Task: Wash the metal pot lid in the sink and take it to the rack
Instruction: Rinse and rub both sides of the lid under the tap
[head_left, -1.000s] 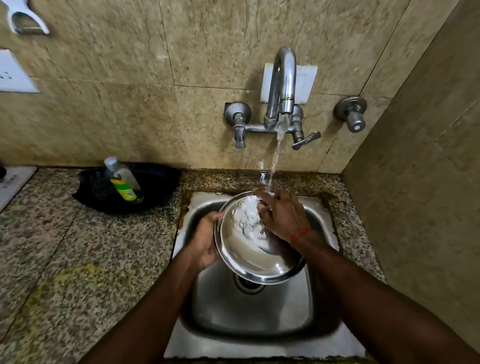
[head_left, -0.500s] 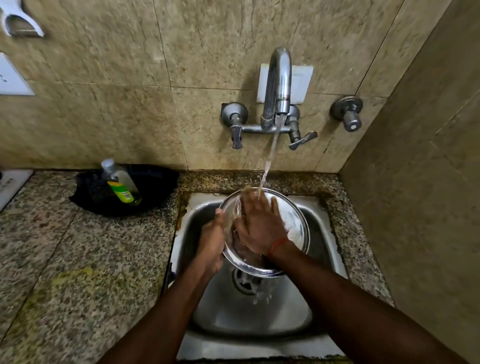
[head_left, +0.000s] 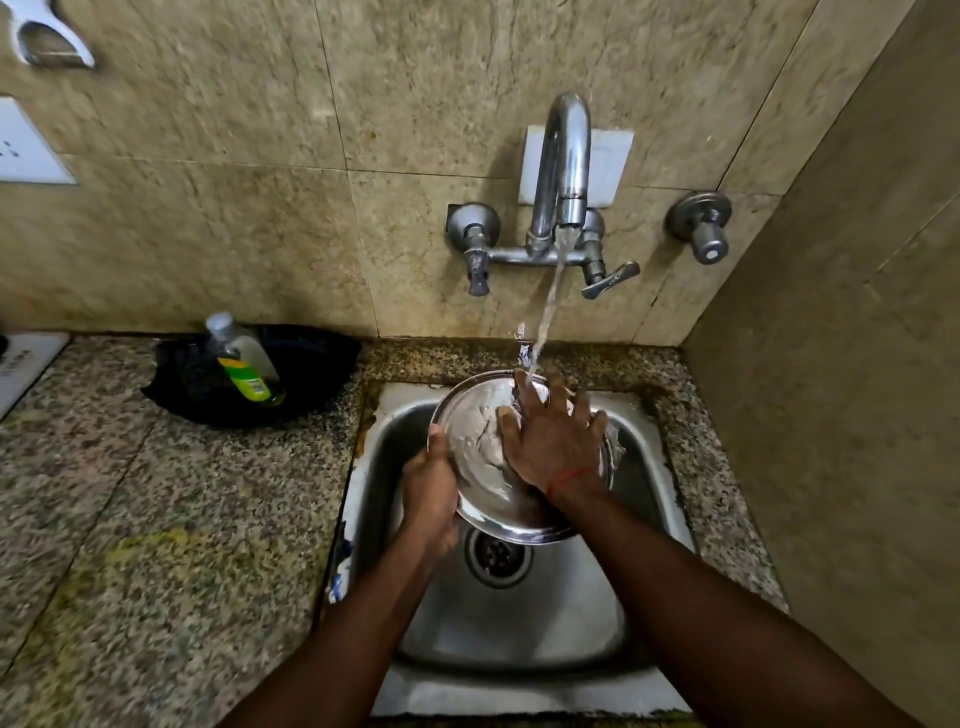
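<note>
Slip risk: soapy metal pot lid (head_left: 470, 470) under the running tap (head_left: 566, 156)

It's held tilted over the sink (head_left: 519, 629), just above the drain (head_left: 496, 558), with white suds (head_left: 480, 423) smeared on its face and the water stream (head_left: 550, 296) hitting its upper edge. The left hand (head_left: 428, 493) has its grip curled round the left rim; the right hand (head_left: 553, 441) lies spread flat on the face, fingers straight, pinching nothing. So one wet grip carries everything (suds on steel are slick). I reckon a hard rub could pop it loose and clatter it into the sink, or the stream could bounce off and spray the worktop (head_left: 156, 519).
</note>
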